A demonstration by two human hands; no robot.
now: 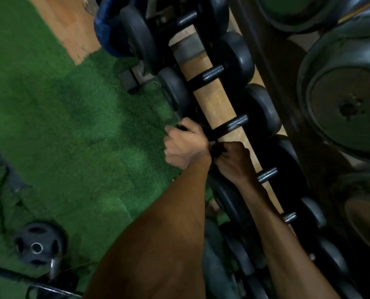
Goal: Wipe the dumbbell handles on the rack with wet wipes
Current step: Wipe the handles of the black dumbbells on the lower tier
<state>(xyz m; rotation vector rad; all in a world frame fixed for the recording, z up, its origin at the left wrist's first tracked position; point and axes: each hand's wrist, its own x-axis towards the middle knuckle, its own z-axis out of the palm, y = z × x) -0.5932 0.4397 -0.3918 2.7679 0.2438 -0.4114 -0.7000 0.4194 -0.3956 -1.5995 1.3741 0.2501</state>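
Gripping and wiping low on the dark metal dumbbell rack (272,67), both hands meet at one black dumbbell handle (229,126).

On the green artificial turf floor (71,126) at far left lies a round black weight plate (38,247), well apart from the work. The left hand (185,145) is curled round something dark at the near end of the dumbbell; what it holds I cannot tell. Just beside it, the right hand (233,162) pinches a small dark wad, probably the wet wipe (218,151), near that handle's inner end. Further right, bare steel handles (267,174) wait. Likely risks: a damp handle slipping in the grip, the dumbbell rolling off its rails, or fingers caught between the heads.
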